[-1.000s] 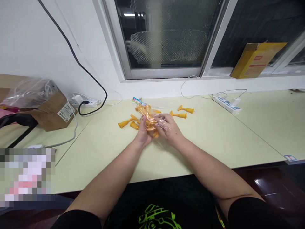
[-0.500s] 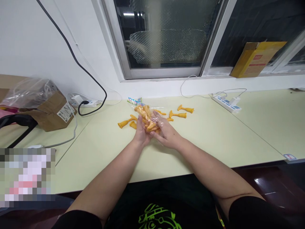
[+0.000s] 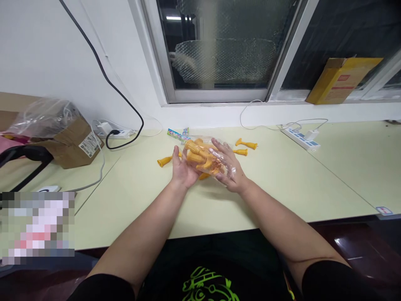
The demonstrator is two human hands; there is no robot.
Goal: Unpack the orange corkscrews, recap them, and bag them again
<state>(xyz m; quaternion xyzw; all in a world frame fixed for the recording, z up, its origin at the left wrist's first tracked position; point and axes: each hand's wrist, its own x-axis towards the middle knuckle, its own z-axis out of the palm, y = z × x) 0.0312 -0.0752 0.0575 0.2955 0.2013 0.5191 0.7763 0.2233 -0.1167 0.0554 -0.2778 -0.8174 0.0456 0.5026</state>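
Note:
A clear plastic bag (image 3: 216, 161) holding several yellow hammer-shaped plastic pieces (image 3: 198, 154) is held between both hands over the table. My left hand (image 3: 184, 171) cups its left side and underside, thumb raised. On the right side, my right hand (image 3: 233, 165) presses the film with curved fingers. A printed blue-green strip (image 3: 177, 134) shows at the far end of the bag. Loose yellow pieces lie around it: one at left (image 3: 164, 161), one at right (image 3: 247, 144), and others partly hidden behind the hands and bag.
The pale table (image 3: 150, 209) runs along a wall and window. At left stand a cardboard box (image 3: 73, 146) with plastic film and a power strip (image 3: 120, 133) with a black cable. Another power strip (image 3: 300, 138) lies at right. A yellow carton (image 3: 343, 81) leans on the sill.
My hands have moved slightly apart, and the right hand has shifted right. The bag is spread wider between them, its yellow pieces lying more sideways. The view has shifted a little.

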